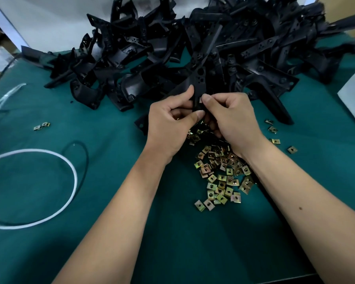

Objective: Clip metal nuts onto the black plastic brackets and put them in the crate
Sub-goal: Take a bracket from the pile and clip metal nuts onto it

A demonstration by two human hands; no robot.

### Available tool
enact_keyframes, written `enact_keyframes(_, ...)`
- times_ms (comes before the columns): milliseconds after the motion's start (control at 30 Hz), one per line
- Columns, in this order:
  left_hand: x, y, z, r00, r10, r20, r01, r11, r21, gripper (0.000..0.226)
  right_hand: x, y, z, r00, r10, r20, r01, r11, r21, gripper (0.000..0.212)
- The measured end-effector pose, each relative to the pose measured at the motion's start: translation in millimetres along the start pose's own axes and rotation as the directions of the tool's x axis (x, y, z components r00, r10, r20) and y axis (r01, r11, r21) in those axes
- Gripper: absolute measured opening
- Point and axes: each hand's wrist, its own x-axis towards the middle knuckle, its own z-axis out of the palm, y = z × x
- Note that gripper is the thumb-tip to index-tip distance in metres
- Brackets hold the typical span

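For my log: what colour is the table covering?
Dark teal green table covering, clearest in the head view.

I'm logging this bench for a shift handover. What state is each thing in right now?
left hand: grips the held bracket
right hand: pinches the held bracket's near end
held bracket: lifted, tilted away
bracket pile: heaped, tangled
loose nuts: scattered on the green mat
white cord: looped, lying flat

Dim even overhead light, soft shadows under forearms, wide-angle bending at edges, blurred far corners
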Motion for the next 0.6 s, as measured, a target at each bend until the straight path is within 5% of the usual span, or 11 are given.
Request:
enact_keyframes(333, 5.6, 1.3, -4.1, 0.994, 0.107, -0.024, -0.103, 0.989, 0.106, 0.064, 3.5, -10.9, -7.0, 0.98, -0.189, 0.068, 0.2, 0.908, -0.369, 0.045)
enact_keyframes(400, 10.1, -1.9, -8.1, 0.986, 0.131, -0.108, -0.116, 0.984, 0.133, 0.065, 5.0, -10.0, -8.5, 0.963, -0.246, 0.113, 0.269, 0.825, -0.497, 0.027)
enact_keyframes(500, 15.3, -9.1, -18.6, 0.967, 0.139, -0.216, -0.096, 0.976, 0.195, 0.064, 3.8, -6.9, -10.2, 0.934, -0.127, 0.333, 0.342, 0.583, -0.737, 0.022)
enact_keyframes(600, 16.3, -13.0, -23.5, 0.962, 0.099, -0.253, -0.057, 0.984, 0.169, 0.072, 1.4, -7.8, -9.4, 0.923, -0.096, 0.372, 0.359, 0.558, -0.748, 0.014)
